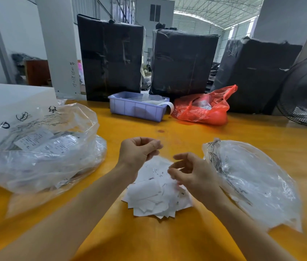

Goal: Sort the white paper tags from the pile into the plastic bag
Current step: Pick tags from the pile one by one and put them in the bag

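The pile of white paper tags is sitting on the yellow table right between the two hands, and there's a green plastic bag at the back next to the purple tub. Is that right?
Nearly. The head view shows the bag at the back is red, not green. The rest holds: it lies beside the purple tub, and the pile of white paper tags sits on the yellow table between the left hand and the right hand.
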A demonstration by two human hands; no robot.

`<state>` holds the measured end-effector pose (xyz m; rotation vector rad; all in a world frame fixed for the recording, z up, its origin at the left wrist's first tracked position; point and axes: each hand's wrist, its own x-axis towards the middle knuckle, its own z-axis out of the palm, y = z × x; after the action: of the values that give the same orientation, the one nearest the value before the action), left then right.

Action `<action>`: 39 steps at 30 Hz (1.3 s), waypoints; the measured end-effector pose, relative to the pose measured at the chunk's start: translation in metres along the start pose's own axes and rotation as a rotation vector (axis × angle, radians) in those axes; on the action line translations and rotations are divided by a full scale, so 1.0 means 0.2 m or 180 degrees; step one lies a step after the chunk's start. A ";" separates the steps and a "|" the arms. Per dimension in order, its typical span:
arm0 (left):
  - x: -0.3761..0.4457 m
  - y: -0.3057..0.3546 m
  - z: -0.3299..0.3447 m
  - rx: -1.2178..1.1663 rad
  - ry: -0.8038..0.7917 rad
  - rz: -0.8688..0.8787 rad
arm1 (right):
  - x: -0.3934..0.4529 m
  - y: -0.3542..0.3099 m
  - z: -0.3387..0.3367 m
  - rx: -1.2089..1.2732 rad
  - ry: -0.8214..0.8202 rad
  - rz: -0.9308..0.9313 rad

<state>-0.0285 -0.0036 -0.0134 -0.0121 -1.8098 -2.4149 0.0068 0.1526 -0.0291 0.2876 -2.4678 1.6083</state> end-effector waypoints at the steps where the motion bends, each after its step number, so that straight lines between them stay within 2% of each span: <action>1: 0.02 0.01 -0.02 0.0075 0.0154 0.0058 | 0.00 0.01 0.00 -0.0534 0.0233 -0.0341; 3: 0.05 0.01 -0.06 0.0240 0.0454 0.0169 | 0.00 0.03 0.02 -0.1177 0.0406 -0.0978; 4: 0.06 0.01 -0.08 0.0322 0.0559 0.0234 | -0.01 0.03 0.03 -0.1331 0.0315 -0.1255; 6: 0.07 0.01 -0.10 0.0449 0.0660 0.0338 | -0.02 0.03 0.07 -0.1531 -0.0147 -0.1612; 9: 0.07 0.00 -0.10 0.0535 0.0683 0.0372 | -0.02 0.04 0.14 -0.2039 -0.1074 -0.1736; 11: 0.06 0.00 -0.09 0.0603 0.0630 0.0370 | -0.01 0.05 0.15 -0.2374 -0.1334 -0.1784; 22: 0.03 0.00 -0.07 0.0766 0.0302 0.0358 | 0.02 0.07 0.02 -0.3283 -0.0991 -0.2058; 25: 0.03 0.00 -0.07 0.0781 0.0272 0.0331 | 0.02 0.07 0.01 -0.3252 -0.0858 -0.2022; 30: 0.02 0.01 -0.08 0.0847 0.0268 0.0327 | 0.03 0.08 -0.03 -0.2552 -0.0731 -0.1844; 32: 0.02 0.01 -0.08 0.0842 0.0257 0.0312 | 0.02 0.07 -0.04 -0.1975 -0.0594 -0.1330; 36: 0.03 0.01 -0.08 0.0860 0.0139 0.0250 | 0.05 0.07 -0.09 0.0278 0.0273 -0.0121; 39: 0.03 -0.01 -0.07 0.0944 -0.0122 0.0119 | 0.07 0.08 -0.13 0.1300 0.0343 0.0654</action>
<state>-0.0328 -0.0171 -0.0181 -0.0641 -2.1453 -2.1123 -0.0097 0.1820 -0.0284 -0.0028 -2.1309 2.1478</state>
